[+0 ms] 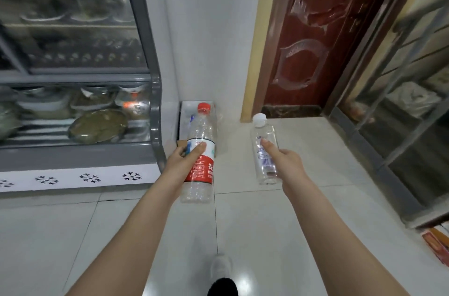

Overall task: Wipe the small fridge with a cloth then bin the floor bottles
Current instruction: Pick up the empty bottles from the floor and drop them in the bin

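Two bottles are up off the floor, one in each hand! The left hand (183,158) wraps round the red-capped bottle (200,130), thumb across its red and white label, and holds it upright. It is clear plastic, crinkled, and looks empty. The right hand (283,157) grips the white-capped bottle (264,135) at its lower half, thumb on the printed label. This one is smaller, tilted slightly, and also looks empty. The hands are apart, with pale floor tiles (145,223) below them.

Just beyond the red-capped bottle, an open cardboard box (186,108) sits in the corner against the white wall (something pale with a touch of blue lies inside, too blurred to name). To the left stands the glass-fronted fridge (155,101), grey-framed, with a band of snowflake marks along its base. Its lower shelf holds a film-covered plate (97,125) of greenish food and several bowls; the upper shelves are blurred. A red door (315,28) stands ahead on the right, beside a glass cabinet (388,101). A white shoe (221,266) shows at the bottom.
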`<action>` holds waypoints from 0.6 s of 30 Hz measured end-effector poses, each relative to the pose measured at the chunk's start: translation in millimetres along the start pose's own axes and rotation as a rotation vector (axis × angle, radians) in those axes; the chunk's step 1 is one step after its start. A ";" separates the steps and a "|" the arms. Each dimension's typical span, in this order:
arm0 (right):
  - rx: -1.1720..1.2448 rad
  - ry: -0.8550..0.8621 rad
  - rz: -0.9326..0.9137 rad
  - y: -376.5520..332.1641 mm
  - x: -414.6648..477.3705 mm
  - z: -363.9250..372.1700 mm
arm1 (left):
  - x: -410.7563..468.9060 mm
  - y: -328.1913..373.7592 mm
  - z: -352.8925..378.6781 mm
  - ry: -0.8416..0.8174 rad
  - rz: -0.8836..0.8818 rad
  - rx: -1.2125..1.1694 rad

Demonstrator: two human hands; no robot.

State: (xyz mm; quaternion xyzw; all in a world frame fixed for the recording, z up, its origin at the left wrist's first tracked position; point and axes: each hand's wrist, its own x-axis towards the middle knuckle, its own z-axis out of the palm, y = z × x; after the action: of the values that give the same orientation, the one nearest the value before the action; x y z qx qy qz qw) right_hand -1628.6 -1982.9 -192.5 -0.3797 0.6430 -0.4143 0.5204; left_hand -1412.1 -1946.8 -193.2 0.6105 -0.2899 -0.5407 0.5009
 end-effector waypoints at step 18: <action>-0.078 -0.099 0.089 -110.9 328.3 95.2 | 302.2 103.0 67.4 0.110 -0.051 0.042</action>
State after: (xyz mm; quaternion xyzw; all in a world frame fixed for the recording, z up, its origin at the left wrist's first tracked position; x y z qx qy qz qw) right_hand -1584.5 -2338.6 -216.9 -0.3909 0.6483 -0.3463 0.5542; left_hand -1382.2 -2271.6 -203.9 0.6569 -0.2575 -0.5125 0.4893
